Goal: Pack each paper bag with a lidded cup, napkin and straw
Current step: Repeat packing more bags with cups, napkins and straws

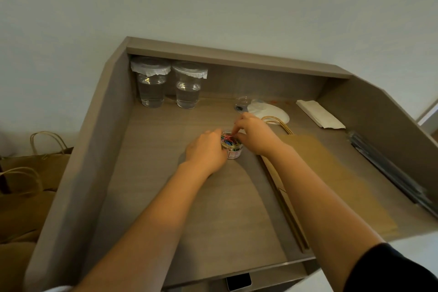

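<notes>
Left grip (pixel 205 149) holds clip jar (pixel 232 147) on walled desk (pixel 151 173); right grip (pixel 254 134) pinches clips

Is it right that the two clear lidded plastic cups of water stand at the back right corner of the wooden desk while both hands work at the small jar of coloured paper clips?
Not quite. The head view shows the two clear lidded plastic cups of water at the back left corner of the wooden desk, not the right. The rest holds: left hand and right hand are at the small jar of coloured paper clips.

Two lidded cups (pixel 150 82) (pixel 189 84), one paperclip tub (pixel 233 147), two hands (pixel 205 150) (pixel 257 134)
</notes>
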The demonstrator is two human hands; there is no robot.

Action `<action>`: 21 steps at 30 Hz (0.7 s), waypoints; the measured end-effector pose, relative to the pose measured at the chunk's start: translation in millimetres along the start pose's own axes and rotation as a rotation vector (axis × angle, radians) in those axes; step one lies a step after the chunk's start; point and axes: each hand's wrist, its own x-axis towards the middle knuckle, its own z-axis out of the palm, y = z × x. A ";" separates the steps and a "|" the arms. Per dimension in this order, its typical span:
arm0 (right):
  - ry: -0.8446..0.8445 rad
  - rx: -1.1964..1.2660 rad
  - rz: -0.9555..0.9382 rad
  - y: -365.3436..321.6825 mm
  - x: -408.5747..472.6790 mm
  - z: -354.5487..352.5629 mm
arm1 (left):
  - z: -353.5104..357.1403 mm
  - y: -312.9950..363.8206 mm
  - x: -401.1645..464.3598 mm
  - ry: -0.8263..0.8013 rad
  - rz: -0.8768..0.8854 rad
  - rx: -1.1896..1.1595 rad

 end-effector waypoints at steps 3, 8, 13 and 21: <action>0.006 0.004 0.006 2.4 -3.5 -0.2 | -0.2 1.8 -1.8 0.004 -0.006 0.001; -0.036 0.020 0.033 -3.6 -1.8 3.6 | 1.9 4.1 -1.7 0.006 -0.014 -0.012; 0.006 0.043 0.055 -4.1 -3.9 5.3 | 2.6 4.6 -1.5 0.000 -0.018 0.004; 0.009 0.265 0.054 1.7 -19.4 -8.6 | 6.1 5.4 4.4 0.127 -0.008 -0.504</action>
